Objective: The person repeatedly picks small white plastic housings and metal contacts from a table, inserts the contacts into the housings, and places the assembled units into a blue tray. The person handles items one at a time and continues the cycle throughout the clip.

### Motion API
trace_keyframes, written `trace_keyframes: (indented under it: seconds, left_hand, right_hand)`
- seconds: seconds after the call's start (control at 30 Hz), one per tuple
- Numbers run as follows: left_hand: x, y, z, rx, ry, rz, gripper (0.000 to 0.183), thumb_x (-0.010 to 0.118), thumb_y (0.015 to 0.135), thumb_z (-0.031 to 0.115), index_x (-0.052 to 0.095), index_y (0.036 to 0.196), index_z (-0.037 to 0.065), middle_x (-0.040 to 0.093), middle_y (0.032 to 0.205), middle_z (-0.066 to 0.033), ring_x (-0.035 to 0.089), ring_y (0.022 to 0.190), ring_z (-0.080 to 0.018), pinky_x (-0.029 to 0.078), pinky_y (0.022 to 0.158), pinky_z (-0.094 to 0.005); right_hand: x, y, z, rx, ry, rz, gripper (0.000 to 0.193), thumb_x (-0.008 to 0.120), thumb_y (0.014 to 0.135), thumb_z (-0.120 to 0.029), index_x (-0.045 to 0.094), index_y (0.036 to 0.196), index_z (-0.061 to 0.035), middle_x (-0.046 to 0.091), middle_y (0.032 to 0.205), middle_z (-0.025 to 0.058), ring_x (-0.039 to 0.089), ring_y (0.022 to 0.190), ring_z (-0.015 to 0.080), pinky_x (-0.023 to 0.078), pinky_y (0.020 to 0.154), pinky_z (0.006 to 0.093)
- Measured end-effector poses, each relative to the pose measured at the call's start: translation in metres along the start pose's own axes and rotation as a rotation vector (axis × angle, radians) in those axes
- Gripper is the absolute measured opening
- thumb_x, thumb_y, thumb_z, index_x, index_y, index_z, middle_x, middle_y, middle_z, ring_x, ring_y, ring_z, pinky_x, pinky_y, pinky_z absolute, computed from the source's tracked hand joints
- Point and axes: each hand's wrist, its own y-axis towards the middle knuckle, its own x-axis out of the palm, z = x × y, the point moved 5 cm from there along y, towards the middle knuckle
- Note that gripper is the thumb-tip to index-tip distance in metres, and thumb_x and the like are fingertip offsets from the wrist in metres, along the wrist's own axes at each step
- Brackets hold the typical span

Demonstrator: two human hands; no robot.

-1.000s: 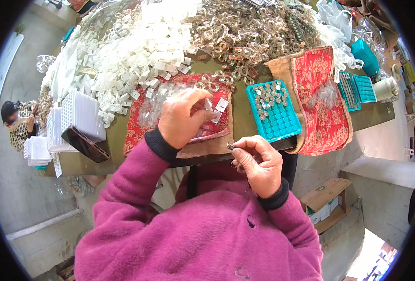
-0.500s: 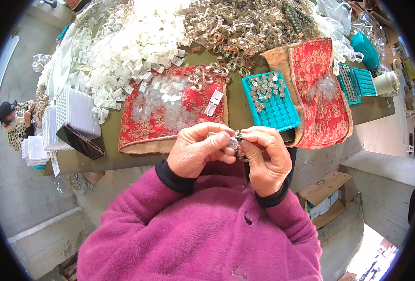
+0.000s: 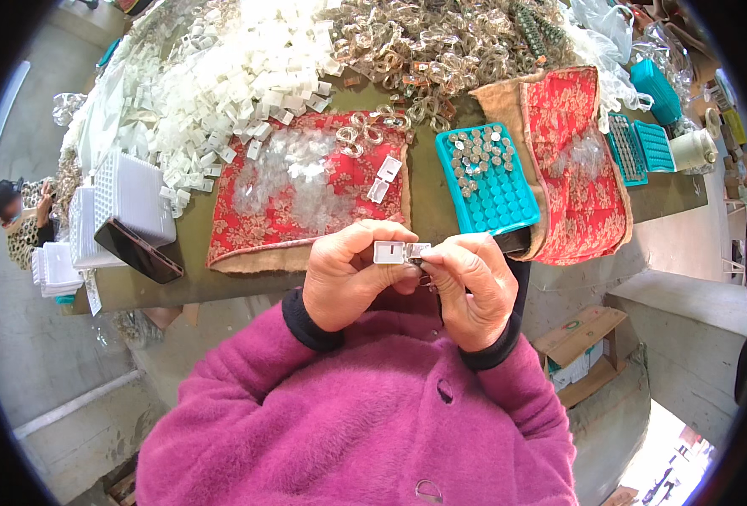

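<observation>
Near my chest, my left hand (image 3: pixel 345 277) pinches a small white hinged plastic box (image 3: pixel 389 251) between thumb and fingers. The box is unfolded, its shallow inside facing up. My right hand (image 3: pixel 477 291) meets it from the right, thumb and forefinger closed at the box's right half; a small shiny thing shows there, too covered to name. Beyond my hands, a second unfolded white box (image 3: pixel 382 180) lies on a red flowered cloth (image 3: pixel 251 240). Clear plastic pieces (image 3: pixel 297 177) and looped clear cords (image 3: pixel 358 135) share that cloth.
A teal tray (image 3: pixel 485 226) partly filled with silvery round pieces stands to the right, beside another red cloth (image 3: pixel 580 207). Heaps of white boxes (image 3: pixel 247 76) and coiled cords (image 3: pixel 441 42) cover the back. A phone (image 3: pixel 137 251) leans on white racks (image 3: pixel 133 194); another person (image 3: pixel 29 215) is far left.
The white box has turned so its open inside now faces up between my hands. My fingers have shifted along it, and my right hand has moved slightly left.
</observation>
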Motion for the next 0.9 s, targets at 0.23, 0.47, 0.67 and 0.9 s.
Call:
trace_keyframes:
  seconds: [0.23,0.47,0.67,0.9]
  left_hand:
    - [0.001,0.002,-0.008,-0.171,-0.358,0.016,0.031,0.073,0.095,-0.007,0.065,0.125,-0.004,0.075,0.101,-0.0147,0.075,0.082,-0.02,0.066,0.073,-0.0337]
    - [0.005,0.003,-0.007,-0.167,-0.361,0.071,0.03,0.071,0.098,-0.006,0.064,0.127,-0.005,0.075,0.103,-0.0124,0.074,0.084,-0.0156,0.065,0.073,-0.0302]
    - [0.008,0.006,0.023,0.472,0.546,0.097,0.026,0.079,0.086,-0.006,0.074,0.111,-0.002,0.075,0.096,-0.0127,0.073,0.079,-0.0198,0.059,0.07,-0.0315]
    - [0.008,0.011,0.005,0.043,-0.027,0.006,0.024,0.075,0.094,-0.003,0.071,0.118,-0.003,0.074,0.095,-0.0099,0.07,0.076,-0.015,0.058,0.067,-0.0291]
  right_hand:
    - [-0.002,0.0,-0.001,-0.055,-0.013,-0.043,0.032,0.08,0.085,0.009,0.075,0.114,-0.0039,0.07,0.098,0.0113,0.072,0.081,0.0256,0.059,0.072,0.0335]
    - [-0.005,-0.005,0.003,0.133,-0.049,-0.045,0.021,0.079,0.088,0.005,0.068,0.105,-0.0032,0.069,0.096,0.0117,0.071,0.079,0.0248,0.057,0.07,0.0339]
    - [-0.001,-0.007,0.01,0.25,-0.032,-0.063,0.017,0.077,0.091,0.001,0.066,0.103,-0.0034,0.066,0.092,0.0112,0.07,0.075,0.0215,0.055,0.065,0.0323]
    - [-0.01,-0.005,0.015,0.673,0.288,-0.124,0.012,0.073,0.102,-0.01,0.065,0.102,-0.0006,0.065,0.081,0.0025,0.065,0.068,0.0095,0.053,0.062,0.0258]
